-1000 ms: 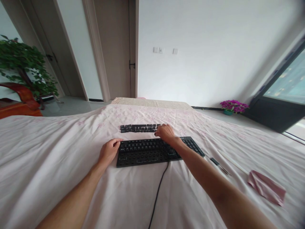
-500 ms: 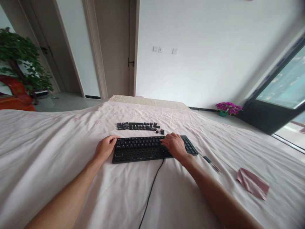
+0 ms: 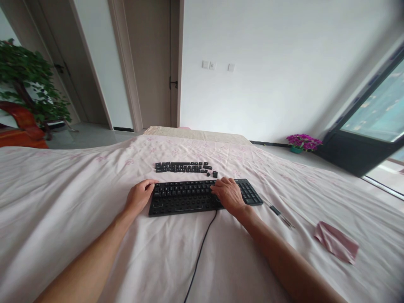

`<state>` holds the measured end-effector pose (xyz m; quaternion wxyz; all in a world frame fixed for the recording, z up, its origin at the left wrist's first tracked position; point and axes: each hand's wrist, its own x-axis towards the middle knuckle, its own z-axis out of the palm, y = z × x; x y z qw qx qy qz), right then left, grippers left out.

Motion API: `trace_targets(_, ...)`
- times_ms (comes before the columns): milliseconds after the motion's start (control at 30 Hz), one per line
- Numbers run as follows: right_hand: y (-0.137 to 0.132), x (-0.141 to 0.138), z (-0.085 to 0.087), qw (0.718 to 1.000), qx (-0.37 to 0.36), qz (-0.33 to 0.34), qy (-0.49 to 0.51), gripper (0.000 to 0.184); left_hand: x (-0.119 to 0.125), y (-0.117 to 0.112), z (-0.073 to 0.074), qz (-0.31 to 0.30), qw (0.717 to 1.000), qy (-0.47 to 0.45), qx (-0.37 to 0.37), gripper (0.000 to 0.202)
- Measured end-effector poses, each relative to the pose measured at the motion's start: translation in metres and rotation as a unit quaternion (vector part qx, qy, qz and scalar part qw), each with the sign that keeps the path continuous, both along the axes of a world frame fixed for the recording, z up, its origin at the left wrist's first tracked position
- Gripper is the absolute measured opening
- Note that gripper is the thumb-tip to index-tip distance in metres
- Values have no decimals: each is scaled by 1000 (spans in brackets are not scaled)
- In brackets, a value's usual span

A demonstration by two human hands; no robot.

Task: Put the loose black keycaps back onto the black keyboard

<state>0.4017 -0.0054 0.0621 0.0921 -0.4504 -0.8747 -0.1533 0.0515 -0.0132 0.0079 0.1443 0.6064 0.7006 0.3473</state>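
Black keyboard [image 3: 183,195]: lay beneath right hand [image 3: 229,194], met left hand [image 3: 139,197] at ten o'clock; could not tell pinched from spread in either.

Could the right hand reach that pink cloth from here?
Probably yes: the right hand is at the keyboard, and the pink cloth lies uncovered off to its right. A slim tool with metal prongs lies between, seemingly low enough to pass over.

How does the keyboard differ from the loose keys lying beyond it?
The keyboard is one large slab; the loose keys are many small pieces. The keyboard trails a cord; the loose keys have none. Both are black and lie on the pale sheet.
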Motion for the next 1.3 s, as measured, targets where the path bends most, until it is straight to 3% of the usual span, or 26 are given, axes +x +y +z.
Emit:
trace_targets(300,0,-1,-4,1000,-1,3,-25,17,1,-2,3,4,1000,6,-5,34)
trace_targets(700,-17,-15,4,992,30,-3,-125,21,0,0,0,7,1000,9,-6,35)
trace_targets(933,-21,-19,4,993,-3,-10,-122,24,-1,0,-2,2,1000,14,-5,35)
trace_targets(1100,2,4,15,995,-90,-11,-29,31,-1,-1,0,-2,1000,10,-7,35)
trace_targets(1200,27,18,16,989,-98,-75,76,33,-1,0,0,-1,1000,11,-1,33)
trace_targets(1300,52,19,11,983,-93,-110,117,30,-1,1,-2,-3,1000,6,4,32)
